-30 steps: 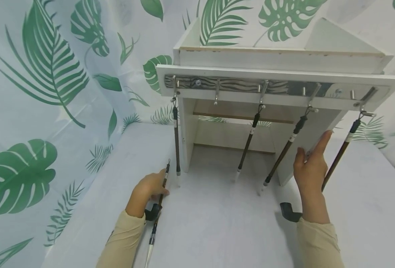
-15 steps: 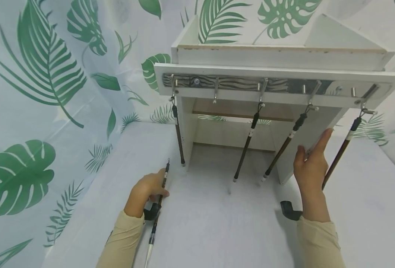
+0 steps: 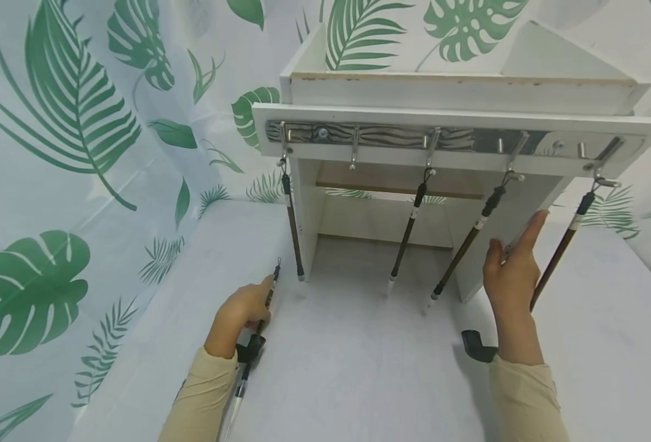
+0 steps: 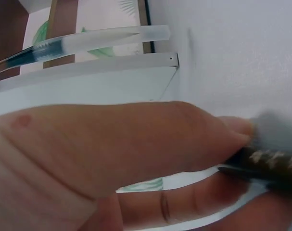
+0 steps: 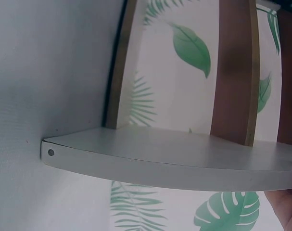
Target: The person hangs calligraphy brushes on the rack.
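Several calligraphy brushes hang by loops from metal hooks along the front rail (image 3: 447,159) of a white rack, among them a leftmost brush (image 3: 293,227) and a brush (image 3: 469,236) near the right side. My left hand (image 3: 242,310) pinches another calligraphy brush (image 3: 271,294) left of the rack, its loop upward and its covered tip toward me. In the left wrist view, thumb and fingers lie on both sides of that dark handle (image 4: 275,163). My right hand (image 3: 513,279) holds the front edge of the rack's right side panel (image 5: 174,173), thumb and fingers on opposite faces.
A brown shelf board (image 3: 397,178) crosses inside the rack. The rack stands on a pale tabletop (image 3: 358,368) before a leaf-patterned backdrop (image 3: 104,153). One hook (image 3: 354,150), second from left, bears no brush. A rightmost brush (image 3: 560,255) hangs beside my right hand.
The lower end of the brush in my left hand has shifted left. The hanging brushes sway slightly, and the leftmost one's lower end has swung toward the rack. My right hand stays in place.
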Demonstrator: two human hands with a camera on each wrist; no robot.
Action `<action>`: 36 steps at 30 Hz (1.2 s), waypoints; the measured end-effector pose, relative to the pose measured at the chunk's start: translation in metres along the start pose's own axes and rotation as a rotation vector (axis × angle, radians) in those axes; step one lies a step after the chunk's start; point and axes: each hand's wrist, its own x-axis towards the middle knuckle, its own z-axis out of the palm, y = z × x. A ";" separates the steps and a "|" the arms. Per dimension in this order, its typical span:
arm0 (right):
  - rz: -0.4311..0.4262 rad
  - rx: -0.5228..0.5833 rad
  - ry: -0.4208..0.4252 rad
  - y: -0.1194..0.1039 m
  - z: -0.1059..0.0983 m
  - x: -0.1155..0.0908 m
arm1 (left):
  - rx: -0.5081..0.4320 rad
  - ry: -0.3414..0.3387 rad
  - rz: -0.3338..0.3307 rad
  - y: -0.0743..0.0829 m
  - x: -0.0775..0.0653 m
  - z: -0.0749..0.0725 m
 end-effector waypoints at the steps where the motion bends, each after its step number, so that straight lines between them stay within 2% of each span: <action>1: -0.001 0.002 0.002 0.000 0.000 0.000 | 0.005 0.007 0.006 0.000 0.000 -0.001; 7: -0.029 0.010 0.015 0.001 0.000 0.000 | 0.018 0.082 0.053 -0.003 -0.001 -0.013; 13: -0.047 0.005 0.019 0.000 -0.002 0.002 | -0.001 0.240 0.188 -0.005 -0.012 -0.032; 17: -0.032 0.004 0.004 -0.001 -0.003 0.001 | -0.004 0.340 0.268 -0.007 -0.021 -0.039; 25: 0.004 -0.006 -0.025 -0.001 -0.002 -0.001 | -0.039 0.595 0.394 0.000 -0.044 -0.044; 31: 0.007 -0.008 -0.027 0.000 -0.002 0.000 | -0.012 0.736 0.484 0.007 -0.062 -0.048; 36: 0.011 -0.007 -0.022 -0.001 -0.001 0.000 | -0.004 0.890 0.608 0.011 -0.084 -0.052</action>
